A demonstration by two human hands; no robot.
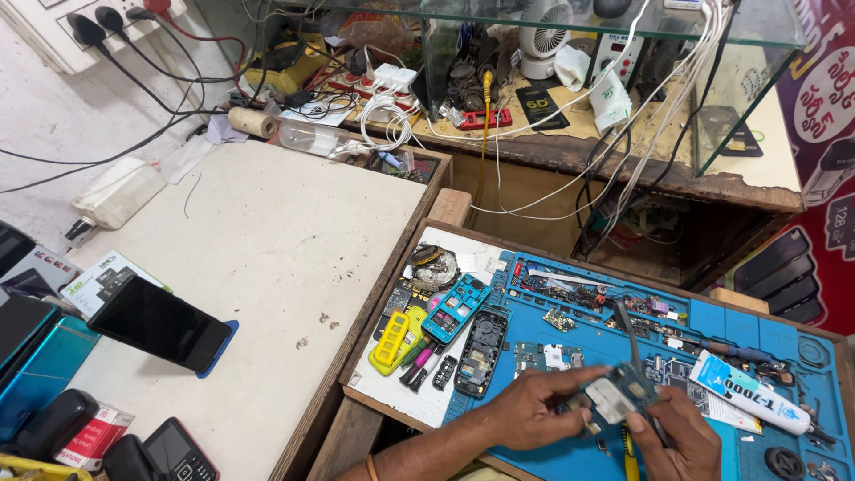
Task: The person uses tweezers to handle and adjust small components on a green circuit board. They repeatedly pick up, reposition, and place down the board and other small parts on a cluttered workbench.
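My left hand [533, 410] grips a small phone circuit board [616, 396] over the blue work mat [739, 325]. My right hand [679, 438] holds a thin dark tool [634, 343] whose lower end meets the board; a yellow-handled tool [629, 445] shows under the hand. Both hands hover low at the mat's near edge. A black phone shell [479, 349] and a turquoise phone frame [455, 308] lie just left of my left hand.
A white glue tube [748, 392] lies right of the hands. Small parts and screws litter the mat. A yellow part [393, 340] and pens sit on the tray's left. A black smartphone [158, 323] and boxes rest on the white counter [276, 232]. Cables, a small fan [543, 36] and a glass shelf stand behind.
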